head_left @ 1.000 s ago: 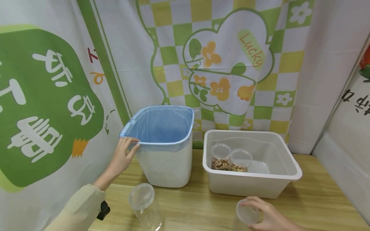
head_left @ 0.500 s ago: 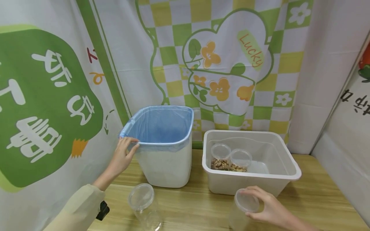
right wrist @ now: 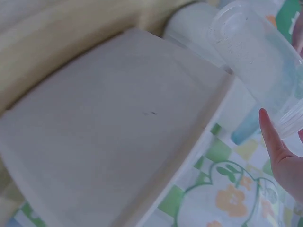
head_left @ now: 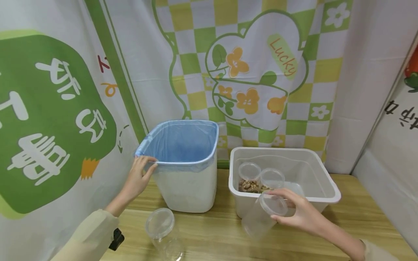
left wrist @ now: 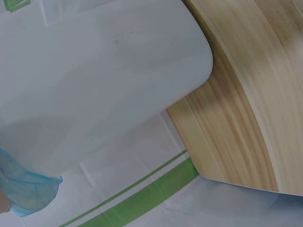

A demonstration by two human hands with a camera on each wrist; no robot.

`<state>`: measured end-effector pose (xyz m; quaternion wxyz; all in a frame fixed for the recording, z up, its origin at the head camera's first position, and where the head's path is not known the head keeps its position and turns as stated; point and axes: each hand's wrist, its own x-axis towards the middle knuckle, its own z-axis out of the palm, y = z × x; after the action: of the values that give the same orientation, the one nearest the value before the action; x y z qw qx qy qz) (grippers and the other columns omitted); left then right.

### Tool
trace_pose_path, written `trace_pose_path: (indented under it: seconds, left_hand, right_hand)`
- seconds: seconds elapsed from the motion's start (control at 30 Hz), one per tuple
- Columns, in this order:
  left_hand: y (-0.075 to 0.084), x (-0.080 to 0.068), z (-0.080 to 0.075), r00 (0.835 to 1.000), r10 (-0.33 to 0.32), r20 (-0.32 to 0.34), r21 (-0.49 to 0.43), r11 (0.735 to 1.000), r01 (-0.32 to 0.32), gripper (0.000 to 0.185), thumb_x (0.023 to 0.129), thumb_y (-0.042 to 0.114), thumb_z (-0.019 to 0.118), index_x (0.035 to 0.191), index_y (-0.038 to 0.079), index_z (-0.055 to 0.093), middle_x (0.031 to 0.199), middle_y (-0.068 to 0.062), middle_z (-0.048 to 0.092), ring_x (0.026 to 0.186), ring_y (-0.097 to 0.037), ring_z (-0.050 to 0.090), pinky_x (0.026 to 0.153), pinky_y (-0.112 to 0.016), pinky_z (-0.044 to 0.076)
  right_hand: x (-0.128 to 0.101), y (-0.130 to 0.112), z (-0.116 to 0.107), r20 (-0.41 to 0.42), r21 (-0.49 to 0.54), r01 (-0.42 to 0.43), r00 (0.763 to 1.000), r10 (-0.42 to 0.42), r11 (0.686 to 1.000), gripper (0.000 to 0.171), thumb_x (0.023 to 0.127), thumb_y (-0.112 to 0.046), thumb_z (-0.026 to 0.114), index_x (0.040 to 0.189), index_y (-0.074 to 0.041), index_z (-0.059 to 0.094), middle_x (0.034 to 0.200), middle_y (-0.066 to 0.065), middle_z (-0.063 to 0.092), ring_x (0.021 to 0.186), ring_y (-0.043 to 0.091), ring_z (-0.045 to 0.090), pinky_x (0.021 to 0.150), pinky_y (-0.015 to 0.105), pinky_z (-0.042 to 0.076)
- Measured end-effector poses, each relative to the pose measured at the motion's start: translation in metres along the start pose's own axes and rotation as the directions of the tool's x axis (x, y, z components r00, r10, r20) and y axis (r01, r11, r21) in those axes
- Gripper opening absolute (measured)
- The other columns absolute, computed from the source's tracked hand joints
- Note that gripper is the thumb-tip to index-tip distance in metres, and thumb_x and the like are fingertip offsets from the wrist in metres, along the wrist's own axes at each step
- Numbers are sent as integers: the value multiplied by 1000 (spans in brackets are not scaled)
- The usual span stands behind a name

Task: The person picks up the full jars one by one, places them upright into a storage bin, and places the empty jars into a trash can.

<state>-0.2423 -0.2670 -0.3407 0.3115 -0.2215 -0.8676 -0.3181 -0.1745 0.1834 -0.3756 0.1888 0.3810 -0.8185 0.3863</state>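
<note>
At the left stands a white trash can [head_left: 187, 192] lined with a blue plastic bag [head_left: 177, 143]. My left hand [head_left: 138, 179] holds its front-left rim, fingers over the edge and thumb in front. In the left wrist view a fingertip [left wrist: 4, 202] touches the bag [left wrist: 35, 194]. My right hand [head_left: 302, 212] grips a clear plastic jar [head_left: 258, 221] by its lidded top, fingers and thumb on opposite sides. This jar looks empty and hangs tilted, raised before the front wall of a white plastic tub [head_left: 311, 199]; the right wrist view shows its base.
Inside the tub, two clear lidded jars with walnut-like brown pieces stand at the left: one jar [head_left: 249, 183] beside another jar [head_left: 272, 177]. A further clear lidded jar [head_left: 164, 232] stands on the wooden table [head_left: 209, 239] before the trash can. Printed curtains [head_left: 196, 65] hang behind.
My right hand has lifted its jar from the table, up and toward the tub, and the jar has tipped from upright to tilted. The left hand stays on the trash can's rim.
</note>
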Motion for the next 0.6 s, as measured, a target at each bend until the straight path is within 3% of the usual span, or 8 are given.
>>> trace_pose_path:
  seconds: [0.2,0.37,0.6]
  left_hand:
    - [0,0,0,1000,5,-9,-2,1000,-5,10,85,-3,52,94,-6,54,92,-20,54,98,-36,44,105,-55,5]
    - [1,-1,-1,1000,10,-10,-4,1000,-10,10,85,-3,52,94,-7,54,92,-20,55,98,-36,44,105,-55,5]
    - [-1,-1,1,1000,20,-15,4,1000,-20,10,84,-3,53,93,-6,54,91,-19,55,98,-36,45,104,-56,6]
  right_hand:
    - [26,-7,-9,-24,107,-46,998,49,993,53,69,-2,73,117,-6,53,111,8,55,100,6,52,73,28,52]
    - [46,-9,-15,-46,117,-127,990,133,985,50,73,-6,71,119,-10,52,116,6,55,103,7,50,76,25,51]
    - [75,-12,-19,-44,194,-218,972,231,956,46,79,-9,66,121,-9,50,122,9,50,111,25,48,84,34,47]
